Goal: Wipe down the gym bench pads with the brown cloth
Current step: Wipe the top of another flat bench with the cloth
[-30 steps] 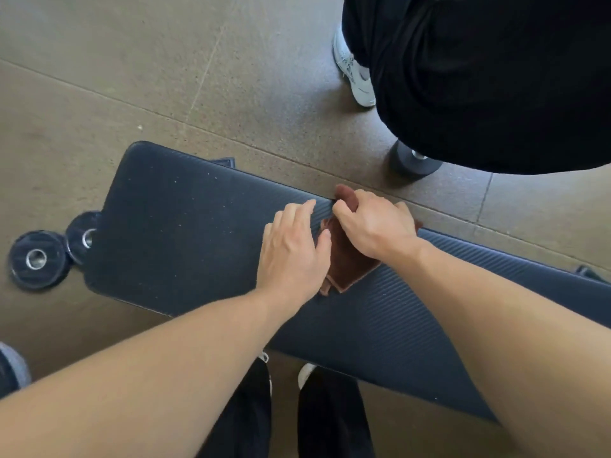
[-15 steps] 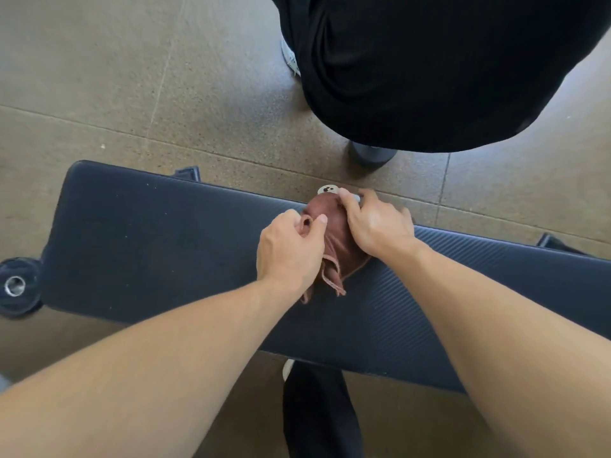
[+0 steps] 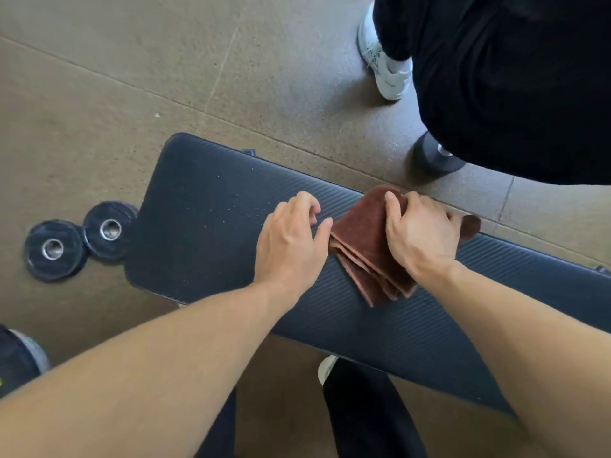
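Near the far edge of the long dark-blue ribbed padded bench [image 3: 205, 206], folded brown terry cloth [image 3: 363, 249] laid flat, grasped at its far end by the right hand [image 3: 421, 234], left hand [image 3: 291, 241] released, fingers loosely curled, just beside the cloth, two round black weight plates [image 3: 71, 239] placed on the floor off the bench's left end.

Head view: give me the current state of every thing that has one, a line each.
Brown cloth: folded in layers, lying on the pad.
Bench pad: flat, flecked with pale specks.
Right hand: gripping the cloth.
Left hand: loosely curled, holding nothing.
Weight plates: lying flat on the floor.
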{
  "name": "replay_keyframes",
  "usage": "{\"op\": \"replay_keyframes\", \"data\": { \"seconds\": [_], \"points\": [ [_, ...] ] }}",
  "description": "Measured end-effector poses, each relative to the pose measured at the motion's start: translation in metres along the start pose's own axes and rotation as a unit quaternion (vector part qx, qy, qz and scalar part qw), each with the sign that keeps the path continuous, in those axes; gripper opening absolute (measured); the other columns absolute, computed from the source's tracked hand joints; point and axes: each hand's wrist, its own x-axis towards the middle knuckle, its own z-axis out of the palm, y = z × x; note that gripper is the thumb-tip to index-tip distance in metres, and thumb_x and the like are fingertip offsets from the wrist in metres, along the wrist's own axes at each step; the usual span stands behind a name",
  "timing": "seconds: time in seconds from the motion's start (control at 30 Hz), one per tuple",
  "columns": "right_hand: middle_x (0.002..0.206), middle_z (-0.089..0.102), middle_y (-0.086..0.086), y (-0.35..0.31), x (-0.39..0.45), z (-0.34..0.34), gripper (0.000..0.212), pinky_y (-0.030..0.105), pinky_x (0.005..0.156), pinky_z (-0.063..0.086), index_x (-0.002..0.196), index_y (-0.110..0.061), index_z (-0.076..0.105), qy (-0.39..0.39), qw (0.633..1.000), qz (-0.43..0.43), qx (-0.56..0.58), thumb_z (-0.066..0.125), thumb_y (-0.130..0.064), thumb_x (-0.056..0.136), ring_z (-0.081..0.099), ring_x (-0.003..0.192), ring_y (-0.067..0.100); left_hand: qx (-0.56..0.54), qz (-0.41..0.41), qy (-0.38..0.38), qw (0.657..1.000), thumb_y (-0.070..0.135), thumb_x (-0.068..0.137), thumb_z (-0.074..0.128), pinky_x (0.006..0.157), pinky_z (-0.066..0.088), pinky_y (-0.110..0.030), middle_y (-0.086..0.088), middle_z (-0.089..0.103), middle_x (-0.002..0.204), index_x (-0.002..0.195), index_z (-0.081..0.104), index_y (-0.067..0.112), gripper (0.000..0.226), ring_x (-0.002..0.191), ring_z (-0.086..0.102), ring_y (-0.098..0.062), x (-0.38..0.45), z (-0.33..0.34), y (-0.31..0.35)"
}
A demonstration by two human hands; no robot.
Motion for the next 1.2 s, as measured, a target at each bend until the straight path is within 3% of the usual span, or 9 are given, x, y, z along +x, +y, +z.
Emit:
{"op": "replay_keyframes", "data": {
  "seconds": [0.13, 0.3, 0.5, 0.67, 0.8, 0.9, 1.1, 1.2],
  "points": [
    [0.119, 0.071, 0.012, -0.058, 0.002, 0.009, 0.051, 0.050, 0.107, 0.034, 0.113, -0.015, 0.066, 0.045, 0.999, -0.003, 0.014, 0.024, -0.045, 0.110, 0.061, 0.116, 0.035, 0.036, 0.013, 0.080, 0.996, 0.032, 0.098, 0.060, 0.096, 0.041, -0.035, 0.001, 0.059, 0.116, 0.116, 0.054, 0.018, 0.024, 0.107, 0.052, -0.017, 0.018, -0.046, -0.063],
    [0.114, 0.072, 0.014, -0.141, 0.006, 0.014, 0.049, 0.048, 0.100, 0.040, 0.110, -0.016, 0.065, 0.058, 0.997, -0.043, 0.036, 0.027, -0.047, 0.110, 0.064, 0.107, 0.040, 0.053, 0.001, 0.129, 0.990, 0.028, 0.098, 0.056, 0.107, 0.033, -0.038, -0.008, 0.053, 0.141, 0.128, 0.052, 0.010, 0.035, 0.129, 0.046, -0.026, 0.035, -0.099, -0.153],
    [0.113, 0.070, 0.013, -0.232, 0.008, 0.022, 0.047, 0.046, 0.090, 0.040, 0.107, -0.014, 0.060, 0.058, 0.990, -0.117, 0.051, 0.028, -0.048, 0.111, 0.062, 0.107, 0.041, 0.032, -0.077, 0.104, 0.991, 0.031, 0.102, 0.050, 0.115, 0.030, -0.037, -0.008, 0.052, 0.144, 0.138, 0.048, 0.010, 0.041, 0.136, 0.044, -0.025, 0.018, -0.135, -0.230],
    [0.113, 0.071, 0.009, -0.301, 0.009, 0.041, 0.041, 0.045, 0.095, 0.040, 0.112, -0.018, 0.062, 0.100, 0.977, -0.174, 0.072, 0.031, -0.044, 0.111, 0.063, 0.109, 0.037, 0.026, -0.129, 0.061, 0.989, 0.035, 0.102, 0.050, 0.112, 0.032, -0.036, -0.007, 0.055, 0.140, 0.138, 0.049, 0.011, 0.043, 0.133, 0.047, -0.023, -0.007, -0.144, -0.262],
    [0.125, 0.071, -0.003, -0.315, 0.007, 0.055, 0.038, 0.042, 0.109, 0.037, 0.119, -0.028, 0.066, 0.114, 0.964, -0.221, 0.094, 0.033, -0.044, 0.110, 0.060, 0.125, 0.023, 0.015, -0.164, 0.043, 0.985, 0.035, 0.103, 0.048, 0.114, 0.034, -0.039, -0.007, 0.054, 0.141, 0.139, 0.048, 0.013, 0.043, 0.134, 0.045, -0.022, -0.021, -0.147, -0.276],
    [0.146, 0.061, -0.011, -0.331, -0.009, 0.068, 0.041, 0.045, 0.124, 0.022, 0.126, -0.032, 0.070, 0.113, 0.947, -0.299, 0.040, 0.034, -0.046, 0.110, 0.039, 0.150, 0.019, 0.018, -0.160, 0.027, 0.987, 0.034, 0.103, 0.044, 0.113, 0.034, -0.038, -0.007, 0.055, 0.141, 0.140, 0.047, 0.013, 0.043, 0.134, 0.046, -0.022, -0.027, -0.147, -0.281],
    [0.142, 0.065, -0.007, -0.328, -0.066, 0.088, 0.039, 0.051, 0.129, 0.015, 0.119, -0.024, 0.076, 0.060, 0.907, -0.416, 0.024, 0.042, -0.040, 0.110, 0.034, 0.154, 0.022, 0.038, -0.170, 0.029, 0.984, 0.025, 0.104, 0.042, 0.113, 0.033, -0.037, -0.005, 0.052, 0.144, 0.142, 0.045, 0.015, 0.039, 0.135, 0.044, -0.021, -0.035, -0.153, -0.276],
    [0.154, 0.055, -0.005, -0.310, -0.103, 0.095, 0.038, 0.052, 0.129, 0.014, 0.135, -0.024, 0.069, 0.025, 0.895, -0.446, 0.022, 0.043, -0.039, 0.111, 0.027, 0.157, 0.024, 0.047, -0.178, 0.041, 0.982, 0.019, 0.103, 0.044, 0.112, 0.036, -0.038, -0.006, 0.053, 0.142, 0.141, 0.045, 0.015, 0.038, 0.134, 0.046, -0.022, -0.041, -0.153, -0.267]
  ]
}}
